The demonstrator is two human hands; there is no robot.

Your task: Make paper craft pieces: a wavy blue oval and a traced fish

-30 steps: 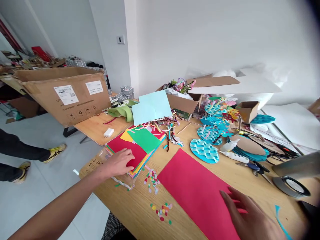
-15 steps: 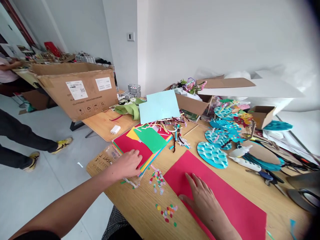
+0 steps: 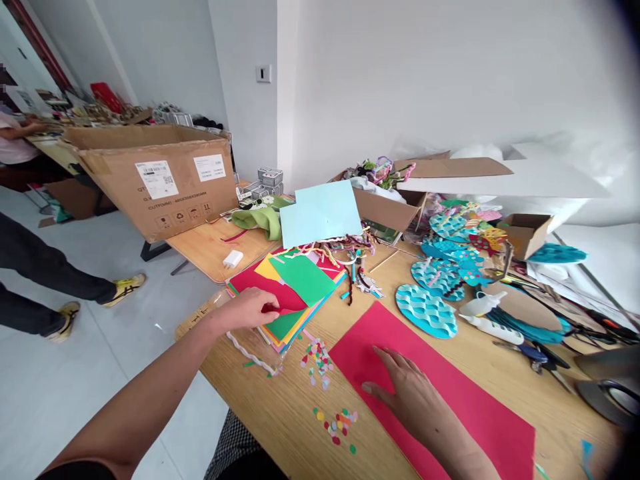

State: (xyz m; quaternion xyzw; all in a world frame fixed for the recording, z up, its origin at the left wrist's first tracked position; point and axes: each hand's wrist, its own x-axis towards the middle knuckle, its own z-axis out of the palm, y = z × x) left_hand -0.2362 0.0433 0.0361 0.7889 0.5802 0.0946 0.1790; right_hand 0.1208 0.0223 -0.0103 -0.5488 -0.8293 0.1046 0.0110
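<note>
My left hand (image 3: pixel 249 309) is over a stack of coloured paper. Its curled fingers grip the near edge of a red sheet (image 3: pixel 293 301), which bends up and bares a green sheet (image 3: pixel 287 325) beneath. A cut green piece (image 3: pixel 304 279) lies on top of the stack. My right hand (image 3: pixel 407 390) rests open, fingers spread, on a large pinkish-red sheet (image 3: pixel 465 413) on the table. Small paper dots (image 3: pixel 337 425) and petal-like bits (image 3: pixel 317 357) are scattered between my hands.
A blue wavy oval (image 3: pixel 427 311) lies beyond the large sheet, with a white glue bottle (image 3: pixel 493 329) and scissors (image 3: pixel 537 358) at the right. A light-blue sheet (image 3: pixel 321 213) stands behind the stack. A big carton (image 3: pixel 165 193) is at left, near a person's legs (image 3: pixel 45 273).
My left hand has moved back to the left, raising the red sheet's near edge and uncovering green paper. My right hand stays on the large sheet, almost unmoved.
</note>
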